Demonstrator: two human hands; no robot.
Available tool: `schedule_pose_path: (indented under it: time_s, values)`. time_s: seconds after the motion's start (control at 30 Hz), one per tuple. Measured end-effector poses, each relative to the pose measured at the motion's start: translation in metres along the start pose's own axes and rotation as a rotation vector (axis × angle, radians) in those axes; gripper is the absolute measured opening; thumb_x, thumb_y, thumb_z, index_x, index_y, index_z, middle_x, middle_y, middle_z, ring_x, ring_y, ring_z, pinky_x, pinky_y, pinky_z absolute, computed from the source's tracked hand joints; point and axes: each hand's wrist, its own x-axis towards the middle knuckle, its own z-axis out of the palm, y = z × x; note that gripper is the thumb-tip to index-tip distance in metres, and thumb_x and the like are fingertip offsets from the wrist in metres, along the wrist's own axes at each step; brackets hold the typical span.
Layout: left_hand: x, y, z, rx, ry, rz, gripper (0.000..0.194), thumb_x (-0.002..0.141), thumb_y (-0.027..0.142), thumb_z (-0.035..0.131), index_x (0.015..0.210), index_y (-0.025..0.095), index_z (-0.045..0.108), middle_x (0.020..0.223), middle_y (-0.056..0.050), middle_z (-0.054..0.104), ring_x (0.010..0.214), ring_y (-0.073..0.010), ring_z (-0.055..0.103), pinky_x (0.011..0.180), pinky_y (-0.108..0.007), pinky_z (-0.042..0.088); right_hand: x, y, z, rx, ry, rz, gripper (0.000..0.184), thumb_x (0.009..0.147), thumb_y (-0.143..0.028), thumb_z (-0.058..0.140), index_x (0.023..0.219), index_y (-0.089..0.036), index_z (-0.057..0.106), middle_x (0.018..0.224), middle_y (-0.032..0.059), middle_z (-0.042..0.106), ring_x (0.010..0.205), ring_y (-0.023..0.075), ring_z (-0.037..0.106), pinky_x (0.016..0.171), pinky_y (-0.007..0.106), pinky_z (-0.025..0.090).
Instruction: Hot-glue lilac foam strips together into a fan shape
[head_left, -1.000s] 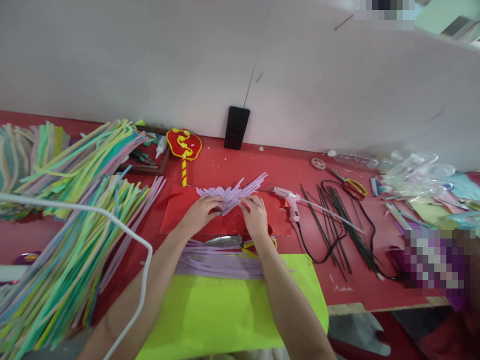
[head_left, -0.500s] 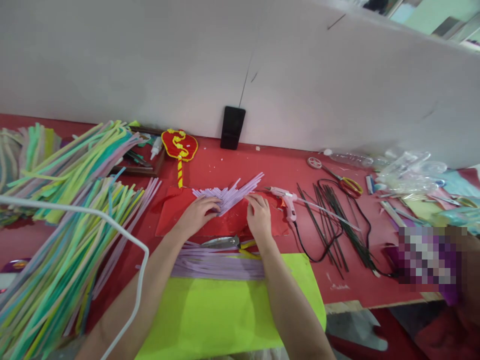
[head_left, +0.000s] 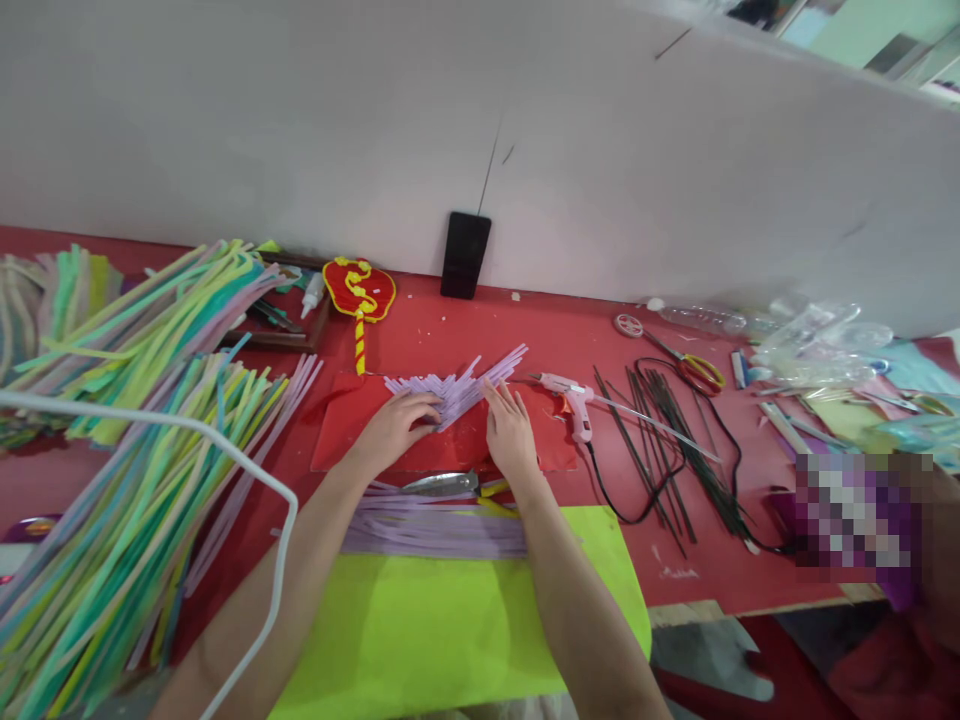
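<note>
Lilac pipe cleaners (head_left: 484, 388), joined in a slanted V-shaped row, lie on a red sheet (head_left: 352, 440). My left hand (head_left: 397, 428) covers their left part, fingers curled and pinching near the middle of the V; its exact hold is partly hidden. At the right arm of the V is my right hand (head_left: 511, 430), its fingers stretched out and touching or almost touching the strips. Just below, pliers-like cutters with a metal blade (head_left: 442, 486) and yellow handles rest above loose lilac pipe cleaners (head_left: 435, 530) on a lime-green sheet (head_left: 420, 620).
Bundles of coloured pipe cleaners (head_left: 150, 500) fill the left side, crossed by a white cable (head_left: 247, 465). A pink glue gun (head_left: 574, 400), dark stems (head_left: 675, 430) and scissors (head_left: 697, 372) lie right. A black phone (head_left: 465, 255) leans on the wall. Another person (head_left: 930, 560) is at right.
My right hand has shifted slightly left and its fingers have straightened from a bent pose toward the lilac strips. My left hand stays in place.
</note>
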Motion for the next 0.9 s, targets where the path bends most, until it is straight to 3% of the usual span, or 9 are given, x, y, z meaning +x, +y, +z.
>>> schedule_pose_path:
  time_s: [0.4,0.9]
  values:
    - [-0.0001,-0.001,0.0004,0.0,-0.008,-0.007,0.008,0.083,0.023,0.059,0.09,0.021,0.064,0.12,-0.005,0.062,0.115,-0.0194,0.054,0.108,-0.045,0.029,-0.0002,0.003,0.004,0.018,0.009,-0.001,0.051,0.082,-0.001,0.031,0.124,-0.019,0.054,0.14,0.0055,0.046,0.136,0.0165,0.031,0.112,0.044,0.027]
    - [0.0006,-0.0004,-0.001,0.006,-0.004,0.005,0.007,0.083,0.022,0.06,0.089,0.021,0.064,0.119,-0.005,0.063,0.114,-0.0191,0.055,0.107,-0.043,0.031,-0.0004,0.0018,0.0025,-0.011,0.033,-0.03,0.047,0.081,-0.002,0.033,0.117,-0.02,0.058,0.147,0.0055,0.035,0.14,0.0185,0.02,0.111,0.048,0.028]
